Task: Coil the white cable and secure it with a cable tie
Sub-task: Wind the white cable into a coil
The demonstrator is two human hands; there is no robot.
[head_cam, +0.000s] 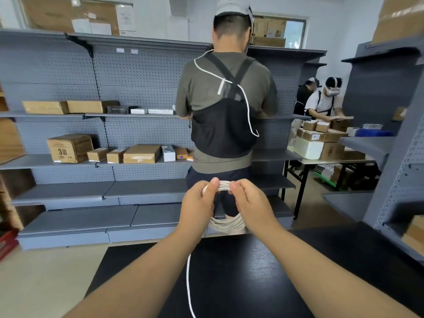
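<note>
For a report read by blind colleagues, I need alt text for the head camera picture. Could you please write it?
Two bare hands, the left hand and the right hand, pinch the top of a coiled white cable held above a black table, with one loose end hanging down past the left wrist. Behind, a person stands facing grey shelves with cardboard boxes.

Single head-worn wide-angle view: faces forward and downward, close over black wood-grain desk (252,271), grey pegboard shelving (68,88) beyond.
</note>
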